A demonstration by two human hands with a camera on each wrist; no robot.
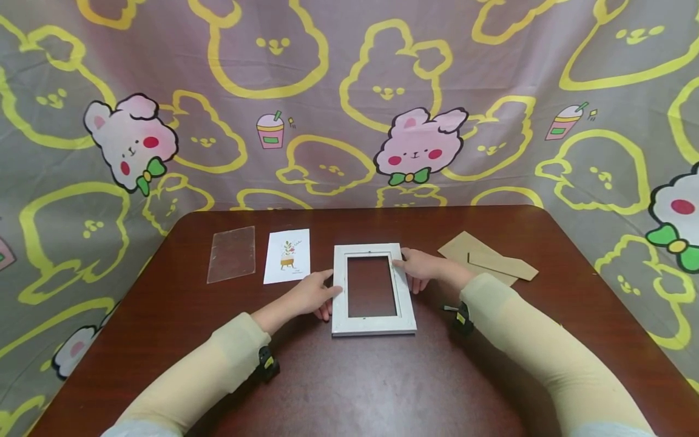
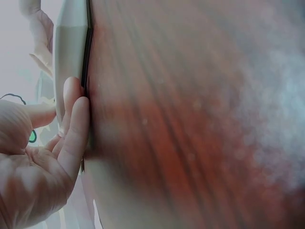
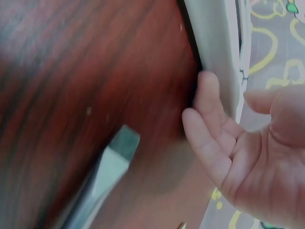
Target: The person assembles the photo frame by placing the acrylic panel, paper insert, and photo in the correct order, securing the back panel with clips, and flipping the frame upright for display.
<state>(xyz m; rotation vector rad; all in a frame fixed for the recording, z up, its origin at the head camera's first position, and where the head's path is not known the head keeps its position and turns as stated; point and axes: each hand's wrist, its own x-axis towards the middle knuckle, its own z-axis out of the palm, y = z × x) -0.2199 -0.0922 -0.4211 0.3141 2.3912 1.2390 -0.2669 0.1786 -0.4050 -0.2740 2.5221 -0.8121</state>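
Observation:
A white rectangular picture frame (image 1: 340, 303) lies face down or face up, I cannot tell which, at the middle of the brown table, with table showing through its opening. My left hand (image 1: 311, 294) grips its left side, thumb on top and fingers along the outer edge. On the opposite side my right hand (image 1: 422, 267) holds the frame the same way, a little farther back. Both wrist views show fingertips against the side of the frame (image 2: 71, 52), close to the tabletop; the right hand (image 3: 243, 152) has its thumb over the upper edge.
Left of the frame lies a white card (image 1: 275, 261) printed with a potted plant, and beyond it a clear sheet (image 1: 232, 255). A brown backing board (image 1: 464, 243) with a stand piece (image 1: 505, 266) lies at right. Patterned cloth (image 1: 327, 115) hangs behind the table (image 1: 382, 388).

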